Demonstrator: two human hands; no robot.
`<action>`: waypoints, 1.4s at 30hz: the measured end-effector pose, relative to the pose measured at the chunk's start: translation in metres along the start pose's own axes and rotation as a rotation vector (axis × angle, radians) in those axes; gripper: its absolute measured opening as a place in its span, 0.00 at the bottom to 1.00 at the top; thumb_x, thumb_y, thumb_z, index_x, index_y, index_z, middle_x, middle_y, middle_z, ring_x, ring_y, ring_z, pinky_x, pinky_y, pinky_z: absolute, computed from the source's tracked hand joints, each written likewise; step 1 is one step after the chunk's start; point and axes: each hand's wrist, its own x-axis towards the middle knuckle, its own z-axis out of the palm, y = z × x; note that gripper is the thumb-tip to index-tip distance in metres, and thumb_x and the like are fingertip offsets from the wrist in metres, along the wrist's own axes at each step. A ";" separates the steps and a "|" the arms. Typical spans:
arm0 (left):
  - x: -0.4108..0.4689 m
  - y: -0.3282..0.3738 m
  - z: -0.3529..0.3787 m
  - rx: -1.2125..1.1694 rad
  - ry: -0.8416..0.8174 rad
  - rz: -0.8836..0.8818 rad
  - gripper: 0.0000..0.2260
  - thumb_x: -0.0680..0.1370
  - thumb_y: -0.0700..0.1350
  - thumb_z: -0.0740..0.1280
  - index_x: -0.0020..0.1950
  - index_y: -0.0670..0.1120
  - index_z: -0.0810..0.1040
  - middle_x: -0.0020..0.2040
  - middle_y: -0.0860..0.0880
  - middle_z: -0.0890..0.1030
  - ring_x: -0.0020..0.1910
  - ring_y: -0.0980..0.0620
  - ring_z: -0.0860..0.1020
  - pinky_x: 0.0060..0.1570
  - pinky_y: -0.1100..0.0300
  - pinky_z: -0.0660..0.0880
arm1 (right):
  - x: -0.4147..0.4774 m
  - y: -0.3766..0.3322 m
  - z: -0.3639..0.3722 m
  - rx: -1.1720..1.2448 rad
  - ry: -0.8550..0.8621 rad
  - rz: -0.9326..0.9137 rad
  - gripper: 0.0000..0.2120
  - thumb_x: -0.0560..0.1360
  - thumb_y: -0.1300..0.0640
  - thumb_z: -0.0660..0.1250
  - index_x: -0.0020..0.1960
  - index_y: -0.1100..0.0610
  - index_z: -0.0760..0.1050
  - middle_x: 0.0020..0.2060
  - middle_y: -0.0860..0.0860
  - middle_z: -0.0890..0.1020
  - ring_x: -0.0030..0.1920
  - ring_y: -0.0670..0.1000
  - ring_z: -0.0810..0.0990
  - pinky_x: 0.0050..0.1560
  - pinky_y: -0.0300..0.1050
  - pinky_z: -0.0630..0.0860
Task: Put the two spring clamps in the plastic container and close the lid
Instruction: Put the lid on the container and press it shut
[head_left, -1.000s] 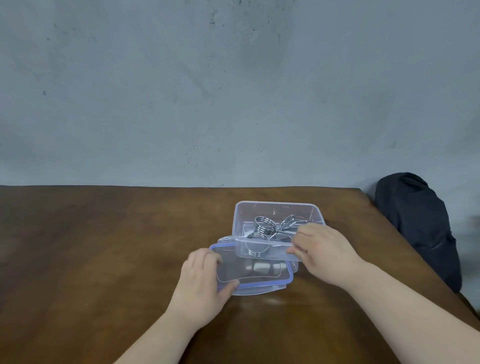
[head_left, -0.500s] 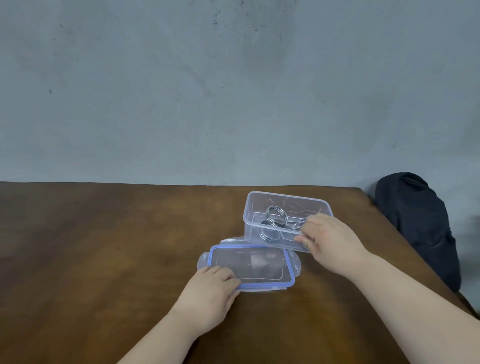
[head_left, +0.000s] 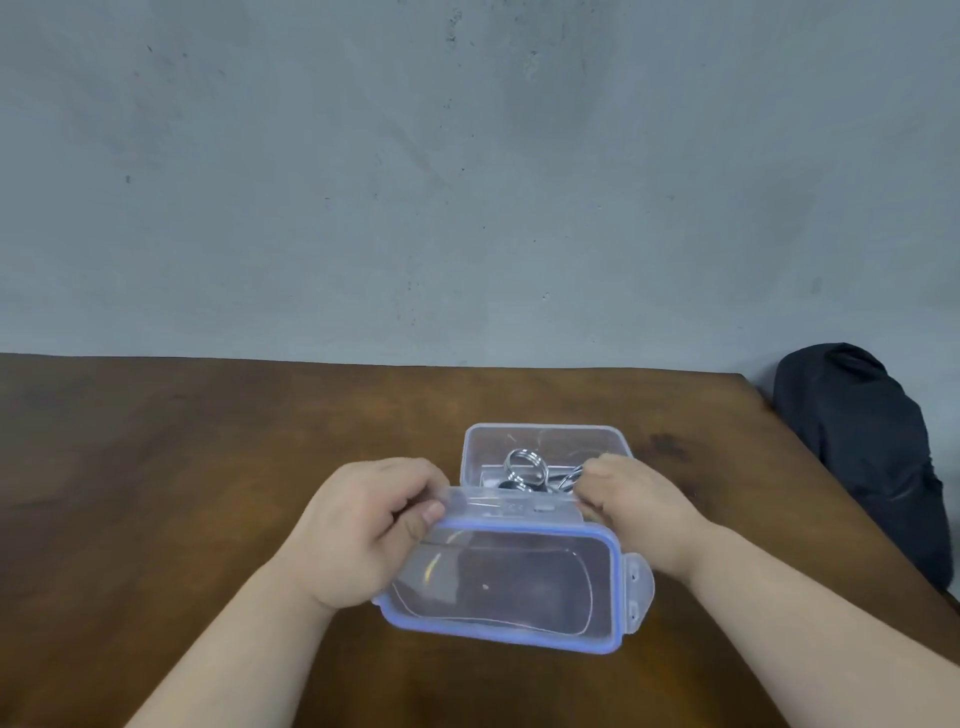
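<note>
You hold the lid in both hands, lifted and tilted toward you in front of the container. Your left hand pinches its far left corner; your right hand grips the far right corner. The container sits open on the table, nearer the far right corner, with the clamps inside.

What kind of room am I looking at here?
Hard to say; likely a plain workroom or storage corner: a bare wooden table against a scuffed grey wall, with a dark bag beside it.
</note>
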 end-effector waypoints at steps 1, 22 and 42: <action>0.000 -0.002 0.000 -0.015 0.008 -0.025 0.05 0.76 0.46 0.62 0.41 0.51 0.76 0.35 0.58 0.76 0.34 0.57 0.74 0.33 0.62 0.70 | 0.000 -0.003 0.005 0.020 -0.034 -0.016 0.16 0.78 0.49 0.60 0.35 0.55 0.74 0.34 0.50 0.76 0.36 0.53 0.73 0.39 0.50 0.73; 0.055 -0.048 0.031 -0.186 0.002 -0.443 0.08 0.77 0.41 0.70 0.39 0.51 0.81 0.28 0.58 0.73 0.28 0.56 0.69 0.32 0.57 0.70 | -0.021 -0.044 -0.032 1.131 0.251 0.475 0.12 0.76 0.49 0.67 0.55 0.54 0.80 0.40 0.62 0.83 0.35 0.56 0.81 0.34 0.47 0.78; 0.041 -0.104 0.096 -0.358 0.273 -0.969 0.12 0.73 0.51 0.75 0.52 0.54 0.76 0.49 0.47 0.78 0.41 0.48 0.81 0.38 0.52 0.81 | 0.019 0.004 0.002 0.713 0.266 1.137 0.08 0.79 0.52 0.65 0.45 0.54 0.80 0.38 0.50 0.84 0.40 0.54 0.81 0.42 0.49 0.76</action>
